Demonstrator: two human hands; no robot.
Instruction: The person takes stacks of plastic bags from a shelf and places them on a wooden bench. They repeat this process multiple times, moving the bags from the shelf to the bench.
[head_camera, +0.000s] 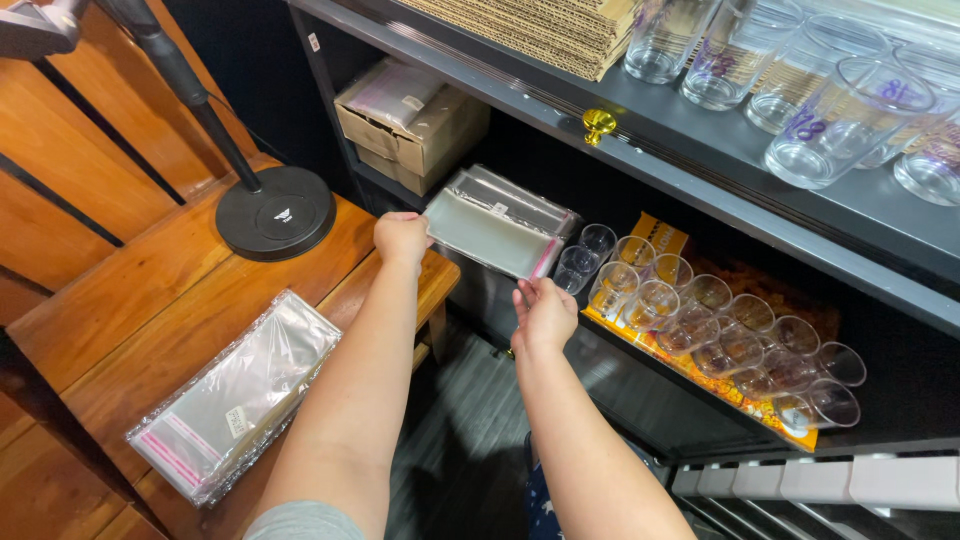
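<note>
Head view. Pack of clear cellophane bags (497, 225), flat, held at the shelf (640, 150) mouth, middle of frame. Left hand (402, 238) closed on its left edge; right hand (544, 312) below its near right corner, fingers curled and pinching the pink-striped edge. Second pack of bags (235, 393) lying on the wooden table (140, 300), near left. Small plastic cups (720, 335) in rows on the lower shelf, right. Cardboard box (410, 125) far, behind the held pack. Lamp base (275, 212) on the table, far left.

Dark metal shelving (700, 160), wooden bench (150, 310), grey plank floor (460, 440).
</note>
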